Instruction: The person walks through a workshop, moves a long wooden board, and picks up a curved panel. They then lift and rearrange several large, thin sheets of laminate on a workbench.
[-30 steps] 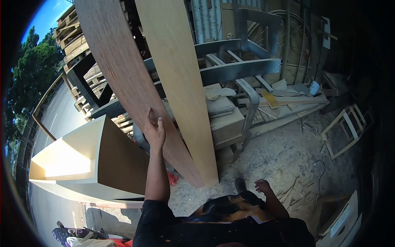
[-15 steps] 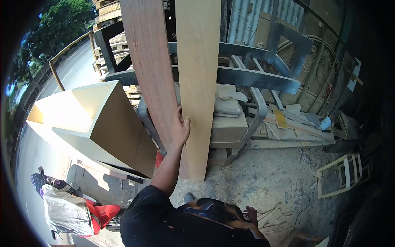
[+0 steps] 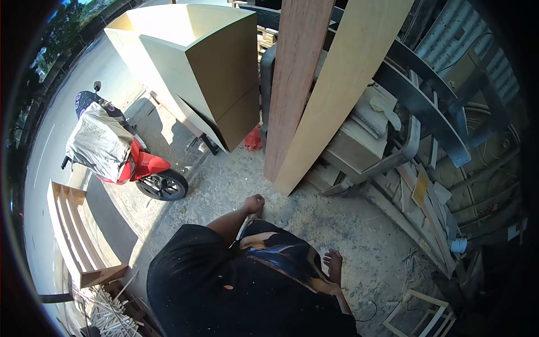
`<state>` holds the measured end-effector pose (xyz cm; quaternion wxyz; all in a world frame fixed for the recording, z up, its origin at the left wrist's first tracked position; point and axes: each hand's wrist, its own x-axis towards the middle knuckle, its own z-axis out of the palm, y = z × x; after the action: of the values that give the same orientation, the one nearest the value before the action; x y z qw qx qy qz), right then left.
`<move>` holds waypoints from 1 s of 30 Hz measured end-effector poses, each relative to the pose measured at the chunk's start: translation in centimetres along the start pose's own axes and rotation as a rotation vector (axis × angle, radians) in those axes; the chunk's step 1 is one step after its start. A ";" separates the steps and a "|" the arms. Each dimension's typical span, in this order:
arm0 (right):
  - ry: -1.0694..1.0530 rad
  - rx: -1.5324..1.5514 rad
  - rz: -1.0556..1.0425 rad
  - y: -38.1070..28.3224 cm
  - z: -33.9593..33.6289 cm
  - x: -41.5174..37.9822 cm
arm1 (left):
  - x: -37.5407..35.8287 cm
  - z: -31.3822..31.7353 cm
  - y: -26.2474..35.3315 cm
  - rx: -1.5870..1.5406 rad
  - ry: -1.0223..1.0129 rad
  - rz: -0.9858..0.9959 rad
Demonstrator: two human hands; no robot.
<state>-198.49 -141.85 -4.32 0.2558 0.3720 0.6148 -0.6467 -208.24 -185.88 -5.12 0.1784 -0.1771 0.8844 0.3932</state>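
Observation:
My left hand [image 3: 255, 203] hangs over the dusty floor with its fingers curled in, holding nothing that I can see. It is just below and apart from two tall boards that lean upright. One is a reddish-brown wooden board [image 3: 295, 78]; the other is a pale wooden board [image 3: 345, 84], and the two stand side by side with their lower ends on the floor. Near my right side, my right hand [image 3: 333, 260] hangs with its fingers loosely bent and apart, touching nothing.
A large pale wooden cabinet [image 3: 224, 78] stands left of the boards. Farther left are a red motorcycle [image 3: 149, 165] under a cloth and a slatted wooden frame [image 3: 76, 236]. Stacked wood pieces [image 3: 359, 143] and a dark metal rack [image 3: 426, 109] are at right. A small wooden frame [image 3: 412, 306] lies lower right.
My left hand has let go of the boards and dropped down toward my body. My view has turned left and down, bringing the motorcycle and slatted frame further in. The boards still lean upright.

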 end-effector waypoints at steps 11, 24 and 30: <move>0.072 -0.013 -0.158 -3.6 0.4 1.8 | 1.0 -7.9 -4.8 -0.216 0.186 -0.158; 0.077 0.193 0.011 12.0 13.0 -5.8 | 9.5 -25.6 1.4 -0.783 0.164 -0.193; 0.193 0.300 -0.061 14.2 15.3 -7.4 | 13.1 -25.3 -1.4 -0.755 0.072 0.038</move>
<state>-185.40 -159.44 -7.51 0.1174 0.4475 0.5441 -0.6999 -223.51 -208.23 3.94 0.0621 -0.2278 0.6862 0.6880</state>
